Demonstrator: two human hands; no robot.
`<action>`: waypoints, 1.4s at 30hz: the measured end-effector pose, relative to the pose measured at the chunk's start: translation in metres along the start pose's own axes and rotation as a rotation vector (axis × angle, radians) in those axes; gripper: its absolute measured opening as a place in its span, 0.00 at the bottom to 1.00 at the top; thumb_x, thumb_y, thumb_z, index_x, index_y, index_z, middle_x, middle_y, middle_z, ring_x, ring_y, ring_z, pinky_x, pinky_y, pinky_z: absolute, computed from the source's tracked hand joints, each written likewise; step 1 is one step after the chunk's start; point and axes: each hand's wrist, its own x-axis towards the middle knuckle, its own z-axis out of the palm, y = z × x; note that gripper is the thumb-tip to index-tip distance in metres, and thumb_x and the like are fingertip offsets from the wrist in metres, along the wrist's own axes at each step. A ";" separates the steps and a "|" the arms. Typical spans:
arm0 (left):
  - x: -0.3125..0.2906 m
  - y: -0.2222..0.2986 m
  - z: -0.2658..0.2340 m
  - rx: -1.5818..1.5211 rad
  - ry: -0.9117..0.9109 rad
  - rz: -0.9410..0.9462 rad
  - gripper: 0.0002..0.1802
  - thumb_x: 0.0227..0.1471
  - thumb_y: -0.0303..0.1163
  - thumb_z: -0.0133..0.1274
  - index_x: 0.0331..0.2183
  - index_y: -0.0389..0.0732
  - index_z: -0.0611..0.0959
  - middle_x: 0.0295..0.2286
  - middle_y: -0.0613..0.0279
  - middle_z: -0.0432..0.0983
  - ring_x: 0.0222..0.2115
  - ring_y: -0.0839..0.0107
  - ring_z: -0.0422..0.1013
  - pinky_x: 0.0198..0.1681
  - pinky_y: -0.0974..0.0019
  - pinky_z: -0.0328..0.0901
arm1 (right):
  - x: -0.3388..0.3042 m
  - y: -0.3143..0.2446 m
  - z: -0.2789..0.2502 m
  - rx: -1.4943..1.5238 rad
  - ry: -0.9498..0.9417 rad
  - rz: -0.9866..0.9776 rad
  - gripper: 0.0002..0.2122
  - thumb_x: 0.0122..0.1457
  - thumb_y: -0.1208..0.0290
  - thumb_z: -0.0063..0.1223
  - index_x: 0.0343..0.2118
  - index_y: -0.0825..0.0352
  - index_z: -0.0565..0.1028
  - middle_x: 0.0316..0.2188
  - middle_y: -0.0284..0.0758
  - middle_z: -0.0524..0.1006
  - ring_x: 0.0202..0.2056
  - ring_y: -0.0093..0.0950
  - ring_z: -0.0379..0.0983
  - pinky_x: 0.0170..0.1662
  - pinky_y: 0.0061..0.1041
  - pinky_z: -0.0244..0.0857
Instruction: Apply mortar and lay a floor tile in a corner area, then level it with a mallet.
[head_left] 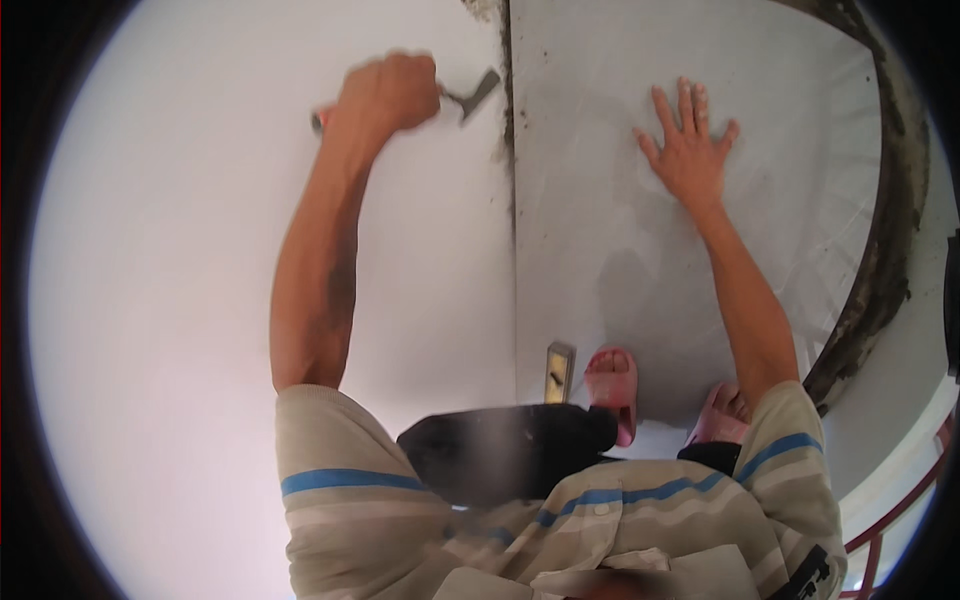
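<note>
My left hand (392,92) is closed in a fist round the handle of a small trowel (478,98). The trowel's narrow metal blade sits on a bent neck and points right, close to a dark seam (509,130). A bit of red at the handle's end shows behind my wrist. My right hand (690,155) lies with fingers spread on a smooth grey slab (600,180), holding nothing. Whitish residue marks its fingertips. Left of the seam is a plain white surface (200,220).
Rough dark mortar (875,270) runs along the slab's curved right edge. Near my feet in pink slippers (612,385) stands a narrow bar-shaped object with a yellow face (558,375). A dark red railing (895,510) shows at lower right. Crumbly mortar patches (500,150) line the seam.
</note>
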 end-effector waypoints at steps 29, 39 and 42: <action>-0.013 0.015 0.106 0.038 -0.344 0.284 0.18 0.52 0.41 0.53 0.38 0.37 0.81 0.39 0.48 0.79 0.40 0.53 0.76 0.41 0.53 0.71 | 0.004 -0.016 -0.005 0.052 0.133 -0.018 0.26 0.62 0.49 0.44 0.61 0.51 0.63 0.65 0.34 0.57 0.66 0.32 0.50 0.56 0.65 0.45; 0.121 -0.051 -0.022 0.025 0.247 0.074 0.14 0.49 0.31 0.48 0.37 0.39 0.82 0.38 0.50 0.79 0.39 0.51 0.77 0.39 0.52 0.72 | 0.005 -0.024 -0.007 0.077 0.060 0.001 0.28 0.62 0.48 0.43 0.63 0.51 0.61 0.66 0.35 0.55 0.67 0.33 0.47 0.58 0.65 0.38; 0.100 -0.044 -0.046 0.015 0.355 0.078 0.14 0.54 0.37 0.50 0.35 0.36 0.80 0.34 0.46 0.79 0.35 0.50 0.77 0.37 0.50 0.71 | 0.001 -0.013 -0.003 0.070 0.049 0.005 0.28 0.62 0.47 0.43 0.63 0.51 0.61 0.66 0.35 0.55 0.68 0.33 0.46 0.59 0.64 0.37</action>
